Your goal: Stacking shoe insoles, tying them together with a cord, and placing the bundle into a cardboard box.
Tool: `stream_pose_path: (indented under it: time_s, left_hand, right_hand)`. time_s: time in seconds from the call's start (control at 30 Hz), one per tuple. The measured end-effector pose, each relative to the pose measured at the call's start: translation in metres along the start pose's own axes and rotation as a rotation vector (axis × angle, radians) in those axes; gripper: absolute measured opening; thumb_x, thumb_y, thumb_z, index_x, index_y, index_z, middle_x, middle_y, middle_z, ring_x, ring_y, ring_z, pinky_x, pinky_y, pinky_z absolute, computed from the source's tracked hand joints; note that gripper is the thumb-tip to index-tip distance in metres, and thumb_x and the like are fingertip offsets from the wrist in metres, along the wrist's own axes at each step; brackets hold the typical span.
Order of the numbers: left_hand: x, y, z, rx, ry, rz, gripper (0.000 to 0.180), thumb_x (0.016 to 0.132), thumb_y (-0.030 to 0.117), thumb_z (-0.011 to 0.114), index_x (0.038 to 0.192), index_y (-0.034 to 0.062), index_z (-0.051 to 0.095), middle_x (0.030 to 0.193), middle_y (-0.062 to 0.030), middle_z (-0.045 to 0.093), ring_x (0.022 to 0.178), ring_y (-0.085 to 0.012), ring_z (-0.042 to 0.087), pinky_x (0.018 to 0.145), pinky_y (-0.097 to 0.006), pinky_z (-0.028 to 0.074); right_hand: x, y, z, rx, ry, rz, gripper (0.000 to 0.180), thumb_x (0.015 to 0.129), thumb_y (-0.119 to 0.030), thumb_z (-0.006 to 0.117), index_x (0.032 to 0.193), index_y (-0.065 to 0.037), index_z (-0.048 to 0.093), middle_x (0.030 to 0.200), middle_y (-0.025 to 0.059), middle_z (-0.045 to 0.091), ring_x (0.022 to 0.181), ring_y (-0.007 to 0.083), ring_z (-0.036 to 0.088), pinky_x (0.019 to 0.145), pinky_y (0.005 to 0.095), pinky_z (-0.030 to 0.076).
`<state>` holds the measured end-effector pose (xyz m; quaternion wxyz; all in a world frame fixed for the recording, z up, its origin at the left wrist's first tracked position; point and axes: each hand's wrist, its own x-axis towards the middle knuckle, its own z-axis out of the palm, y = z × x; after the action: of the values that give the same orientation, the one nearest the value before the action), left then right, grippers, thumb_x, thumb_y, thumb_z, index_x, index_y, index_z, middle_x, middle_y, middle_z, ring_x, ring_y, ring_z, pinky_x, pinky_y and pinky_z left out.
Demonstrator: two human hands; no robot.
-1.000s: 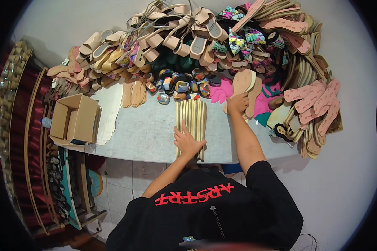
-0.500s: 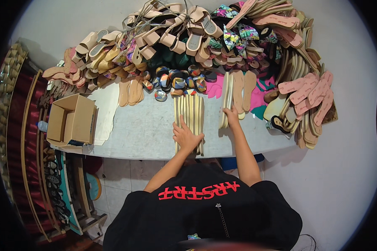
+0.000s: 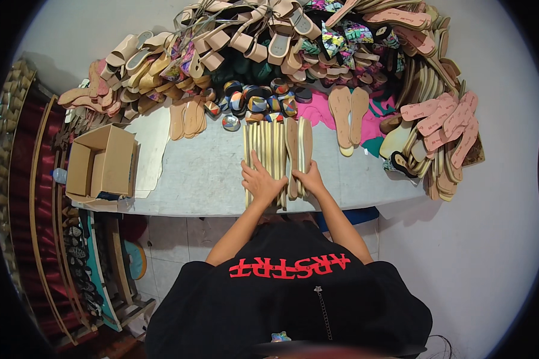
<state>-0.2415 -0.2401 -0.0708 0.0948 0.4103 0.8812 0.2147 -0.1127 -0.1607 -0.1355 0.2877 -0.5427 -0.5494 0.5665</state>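
Gripping soles (image 3: pixel 303 143); red lettering (image 3: pixel 281 268) across black shirt (image 3: pixel 269 311), printed pink insoles (image 3: pixel 440 119).

The sole edges (image 3: pixel 267 143) are striped cream and brown.

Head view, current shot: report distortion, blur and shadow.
Head view: fisheye bending bows the table's near edge, and black fills the corners; the left hand, right hand and edge-on shoe soles look fairly sharp; a reddish shape at the lower rim is blurred; shade darkens floor tiles just beyond that edge.
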Motion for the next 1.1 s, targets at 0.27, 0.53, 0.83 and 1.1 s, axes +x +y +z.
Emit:
stream_pose_path:
  time_s: [0.27, 0.53, 0.83, 1.1]
  left_hand:
    - [0.003, -0.027, -0.004, 0.102, 0.028, 0.059, 0.119, 0.051, 0.057, 0.07, 0.137, 0.0031, 0.009, 0.134, -0.0357, 0.008, 0.126, -0.0465, 0.011, 0.09, -0.057, 0.024]
    - [0.001, -0.015, -0.002, 0.068, 0.084, 0.143, 0.119, 0.046, 0.06, 0.072, 0.133, -0.002, 0.019, 0.131, -0.0329, 0.017, 0.113, -0.0403, 0.03, 0.083, -0.047, 0.032]
    - [-0.001, -0.003, -0.003, -0.001, -0.077, 0.13, 0.12, 0.048, 0.046, 0.079, 0.134, -0.0007, 0.01, 0.133, -0.0312, 0.01, 0.117, -0.0451, 0.025, 0.088, -0.052, 0.033]
    - [0.009, -0.026, -0.017, 0.014, -0.234, 0.084, 0.124, 0.05, 0.045, 0.078, 0.137, 0.0043, 0.0, 0.136, -0.0305, 0.001, 0.121, -0.0462, 0.02, 0.083, -0.057, 0.035]
  right_hand:
    - [-0.007, -0.008, 0.034, -0.28, 0.118, -0.041, 0.065, 0.06, -0.019, 0.068, 0.112, 0.009, 0.04, 0.101, 0.0248, 0.055, 0.091, 0.0321, 0.057, 0.08, 0.0353, 0.045]
    - [-0.009, 0.006, 0.01, 0.081, -0.001, 0.049, 0.056, 0.063, -0.009, 0.064, 0.112, 0.007, 0.039, 0.092, 0.0154, 0.057, 0.081, 0.0204, 0.059, 0.071, 0.0291, 0.048]
    - [-0.001, 0.018, 0.002, 0.022, -0.133, -0.039, 0.056, 0.065, -0.005, 0.065, 0.113, 0.008, 0.039, 0.097, 0.0153, 0.057, 0.082, 0.0192, 0.059, 0.071, 0.0288, 0.048]
    - [-0.013, 0.001, 0.02, 0.072, -0.207, 0.079, 0.07, 0.06, -0.009, 0.071, 0.116, 0.01, 0.036, 0.097, 0.0171, 0.059, 0.085, 0.0215, 0.059, 0.074, 0.0287, 0.048]
